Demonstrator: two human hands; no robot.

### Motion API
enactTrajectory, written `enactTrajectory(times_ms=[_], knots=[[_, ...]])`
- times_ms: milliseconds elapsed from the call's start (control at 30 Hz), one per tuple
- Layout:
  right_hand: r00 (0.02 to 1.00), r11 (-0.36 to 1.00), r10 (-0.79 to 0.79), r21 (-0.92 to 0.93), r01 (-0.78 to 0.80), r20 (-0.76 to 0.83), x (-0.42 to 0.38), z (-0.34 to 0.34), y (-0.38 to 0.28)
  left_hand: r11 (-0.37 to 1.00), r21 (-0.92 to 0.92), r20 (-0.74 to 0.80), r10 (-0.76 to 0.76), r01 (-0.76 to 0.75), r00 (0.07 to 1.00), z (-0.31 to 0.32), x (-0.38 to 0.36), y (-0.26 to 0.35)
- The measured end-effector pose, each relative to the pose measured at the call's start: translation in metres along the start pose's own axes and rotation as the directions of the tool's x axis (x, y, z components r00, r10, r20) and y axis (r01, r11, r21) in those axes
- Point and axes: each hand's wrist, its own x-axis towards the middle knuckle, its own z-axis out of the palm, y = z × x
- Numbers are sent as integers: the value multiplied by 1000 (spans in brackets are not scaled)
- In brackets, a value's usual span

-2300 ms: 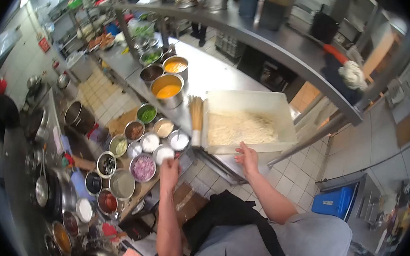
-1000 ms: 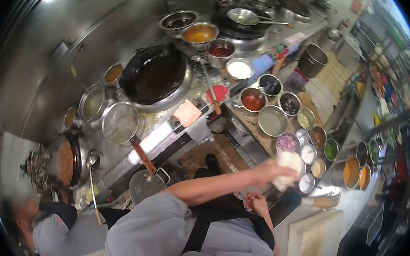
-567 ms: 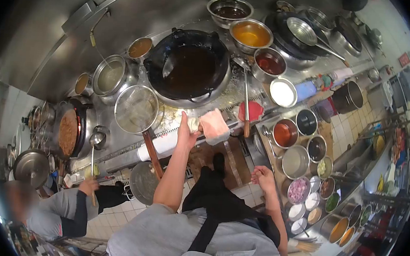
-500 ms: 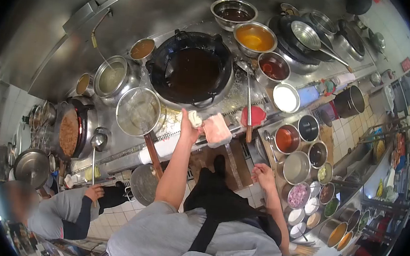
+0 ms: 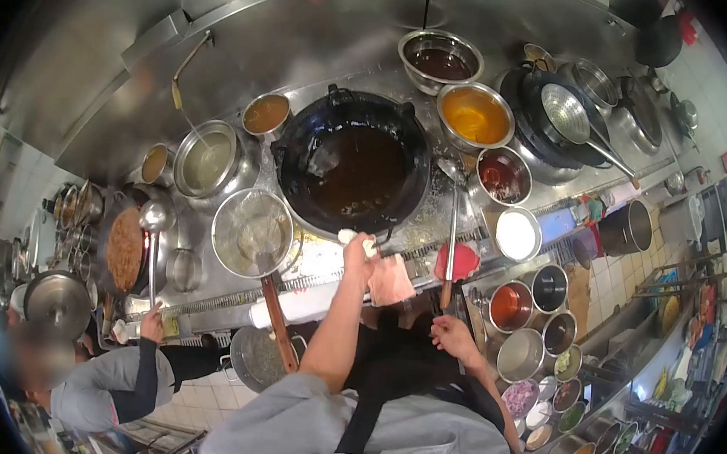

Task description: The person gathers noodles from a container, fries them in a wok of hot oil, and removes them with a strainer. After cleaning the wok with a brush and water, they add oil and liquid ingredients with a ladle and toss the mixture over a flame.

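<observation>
My left hand [image 5: 359,261] is closed round a cloth at the front edge of the big black wok [image 5: 355,171]. A white bunched end [image 5: 355,241] of the cloth shows past my fingers, and a pinkish flap [image 5: 392,280] hangs beside the hand. Dark brown liquid lies in the wok. My right hand [image 5: 455,337] is empty, its fingers loosely bent and apart, just below the wooden handle of a ladle [image 5: 452,242]. That ladle rests across the counter edge beside a red cloth [image 5: 461,261].
A wooden-handled strainer [image 5: 252,233] lies left of the wok. Bowls of orange liquid [image 5: 475,116] and dark red sauce [image 5: 504,176] stand to the right, with several seasoning pots beyond. At left, another person's hand [image 5: 152,325] holds a ladle over a brown-filled wok [image 5: 126,249].
My view has shifted, so the stove sits lower in it. My left hand still grips the cloth, now nearer the wok's rim. My right hand is closer to the ladle handle. The other person's ladle has risen.
</observation>
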Motion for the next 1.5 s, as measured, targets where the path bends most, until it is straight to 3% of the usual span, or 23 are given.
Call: enactTrajectory(times_ms=[67, 200, 300, 400, 467, 533, 700, 800, 1067, 1133, 1200, 1300, 1500], knots=[[1000, 999, -2, -34, 2, 3, 3, -1, -9, 999, -21, 252, -21, 27, 967, -24, 12, -1], [997, 983, -55, -170, 65, 63, -1, -21, -35, 995, -98, 316, 27, 4, 948, -22, -14, 12], [988, 974, -106, -189, 125, 108, 19, -35, -25, 992, -70, 318, 122, -105, 940, -10, -28, 31], [955, 911, -251, -295, 288, 158, 42, -48, -24, 981, -55, 275, 196, -188, 941, 22, -43, 52], [936, 906, -295, -254, 338, 194, 53, -57, -29, 981, -57, 295, 192, -183, 936, 39, -45, 66], [920, 907, -325, -205, 369, 217, 60, -69, -43, 987, -43, 189, 159, -153, 969, 74, -68, 79], [886, 876, -368, -214, 432, 281, 68, -96, -80, 982, -3, 311, 181, -189, 933, 120, -62, 102], [860, 851, -419, -205, 484, 290, 77, -107, -86, 986, -14, 251, 162, -164, 954, 169, -76, 112], [830, 803, -453, -256, 538, 325, 90, -131, -89, 997, 60, 301, 37, -58, 953, 262, -43, 155], [831, 793, -463, -274, 544, 308, 90, -133, -86, 962, 174, 284, 155, -210, 946, 285, -34, 166], [843, 787, -458, -313, 532, 281, 87, -135, -85, 962, 205, 261, 126, -183, 957, 310, -29, 180], [862, 912, -306, -137, 387, 403, 81, -142, -94, 941, 301, 198, 94, -152, 976, 360, -46, 193], [847, 859, -417, -162, 486, 330, 92, -124, -70, 879, 465, 167, 31, -106, 986, 427, -59, 214]])
